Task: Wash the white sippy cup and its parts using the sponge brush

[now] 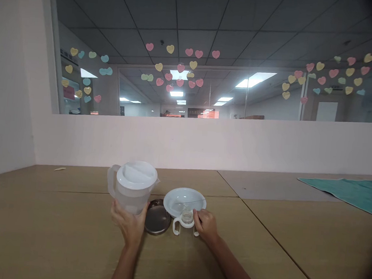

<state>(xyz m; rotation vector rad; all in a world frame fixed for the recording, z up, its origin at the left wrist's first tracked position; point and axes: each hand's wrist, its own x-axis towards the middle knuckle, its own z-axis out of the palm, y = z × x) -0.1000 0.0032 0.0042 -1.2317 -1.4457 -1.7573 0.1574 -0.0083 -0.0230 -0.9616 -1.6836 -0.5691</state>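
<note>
My left hand (128, 223) is wrapped round the lower part of a translucent white pitcher (133, 195), its thumb on the right side. The pitcher has a white lid and a handle on its left. My right hand (205, 224) is closed at the right side of a small clear bottle (187, 217) with a white two-handled collar, its fingers by the right handle. A white bowl (171, 199) stands just behind the bottle, with something clear in it. Between the pitcher and the bottle lies a round dark metal dish (157, 220).
A green cloth (353, 193) lies at the far right of the wooden table (67, 233). A small yellowish scrap (59, 169) is at the back left. Behind the table rises a low wall (188, 144) with a window above.
</note>
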